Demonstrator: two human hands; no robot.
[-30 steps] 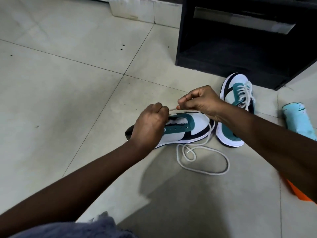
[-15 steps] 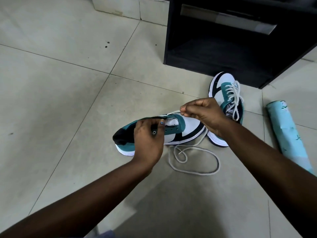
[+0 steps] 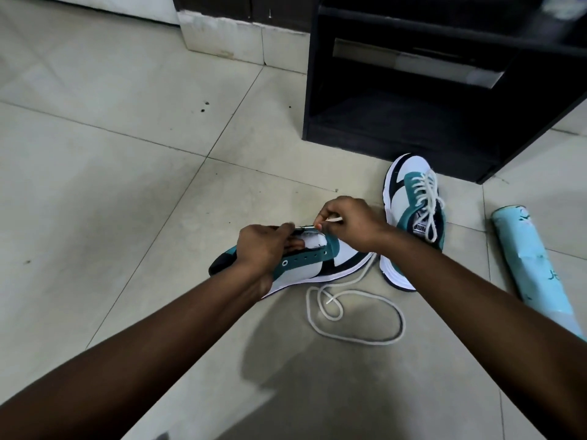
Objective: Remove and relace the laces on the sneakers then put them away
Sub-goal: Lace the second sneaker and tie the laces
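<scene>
A white, teal and black sneaker (image 3: 320, 265) lies on its side on the tiled floor, its eyelets bare. My left hand (image 3: 263, 246) grips its upper by the eyelet strip. My right hand (image 3: 349, 223) pinches the tip of the white lace (image 3: 355, 315) at the front eyelets; the rest of the lace runs down past the toe and loops loosely on the floor. The second sneaker (image 3: 413, 217) stands upright to the right, laced, with its toe pointing away from me.
A black open cabinet (image 3: 428, 100) stands behind the sneakers, its lower shelf at floor level. A light blue cylinder (image 3: 533, 265) lies on the floor at the right. Bare tiles stretch to the left.
My left hand moved from the sneaker's front back to the eyelet strip and tilted the shoe. My right hand lowered the lace tip to the front eyelets.
</scene>
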